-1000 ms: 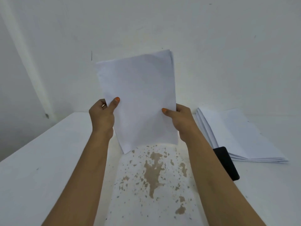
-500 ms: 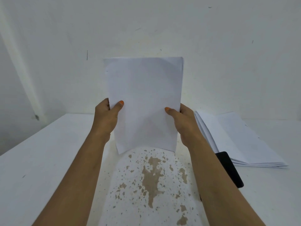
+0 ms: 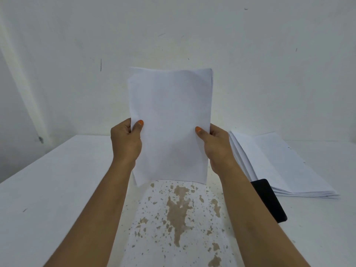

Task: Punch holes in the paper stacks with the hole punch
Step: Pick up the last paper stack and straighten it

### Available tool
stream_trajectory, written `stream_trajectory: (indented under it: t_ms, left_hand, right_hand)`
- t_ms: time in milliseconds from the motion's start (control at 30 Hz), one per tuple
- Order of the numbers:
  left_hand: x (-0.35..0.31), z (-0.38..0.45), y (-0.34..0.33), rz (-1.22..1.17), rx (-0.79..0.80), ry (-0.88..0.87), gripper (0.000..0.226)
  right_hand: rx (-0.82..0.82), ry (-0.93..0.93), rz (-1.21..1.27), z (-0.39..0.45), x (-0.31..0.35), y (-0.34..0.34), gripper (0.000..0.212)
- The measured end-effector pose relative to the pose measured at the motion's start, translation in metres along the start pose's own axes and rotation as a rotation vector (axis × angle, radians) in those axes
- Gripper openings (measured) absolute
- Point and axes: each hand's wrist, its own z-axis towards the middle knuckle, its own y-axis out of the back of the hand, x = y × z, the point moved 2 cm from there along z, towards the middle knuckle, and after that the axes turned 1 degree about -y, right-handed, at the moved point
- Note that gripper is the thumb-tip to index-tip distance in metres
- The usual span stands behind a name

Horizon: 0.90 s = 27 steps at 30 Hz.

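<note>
A thin stack of white paper (image 3: 171, 120) stands upright in the air above the table, its lower edge a little above the worn patch. My left hand (image 3: 125, 141) grips its left edge, thumb on the front. My right hand (image 3: 215, 147) grips the right edge the same way. A second, thicker pile of white sheets (image 3: 279, 166) lies fanned out on the table to the right. A black object (image 3: 269, 201), likely the hole punch, lies by that pile and is partly hidden behind my right forearm.
The white table (image 3: 48, 199) has a patch of chipped paint showing brown (image 3: 177, 214) in the middle near me. A white wall (image 3: 250, 54) rises right behind the table. The table's left edge runs diagonally at the left.
The held stack has turned from a leftward tilt to straight upright and squared between both hands. Both hands keep their grip on its edges.
</note>
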Motion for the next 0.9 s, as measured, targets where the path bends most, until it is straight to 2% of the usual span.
stream_trajectory:
  t_ms: [167, 233, 367, 567, 633, 767, 900]
  left_hand:
    - [-0.008, 0.004, -0.003, -0.002, -0.011, -0.099, 0.014]
    - [-0.002, 0.0, -0.005, 0.027, 0.04, -0.027, 0.008]
    - [0.016, -0.006, -0.007, 0.12, 0.147, 0.122, 0.018]
    - [0.004, -0.001, -0.006, 0.088, 0.092, 0.042, 0.019]
    - [0.009, -0.003, -0.007, 0.112, 0.136, 0.089, 0.019]
    - [0.023, -0.009, -0.007, 0.206, 0.22, 0.181, 0.034]
    - [0.024, -0.005, -0.006, 0.241, 0.244, 0.179, 0.018]
  right_hand:
    - [-0.014, 0.064, 0.046, 0.007, 0.01, 0.002, 0.017]
    - [0.001, 0.042, 0.022, 0.005, 0.004, 0.004, 0.02]
    - [0.015, -0.024, -0.064, 0.001, -0.012, 0.005, 0.021]
    - [-0.015, 0.012, -0.014, 0.006, -0.004, 0.004, 0.021]
    - [-0.013, -0.021, -0.021, 0.005, -0.007, 0.006, 0.016]
    - [-0.021, -0.058, -0.106, 0.004, -0.014, 0.01, 0.012]
    - [-0.026, -0.062, -0.154, 0.007, -0.013, 0.01, 0.016]
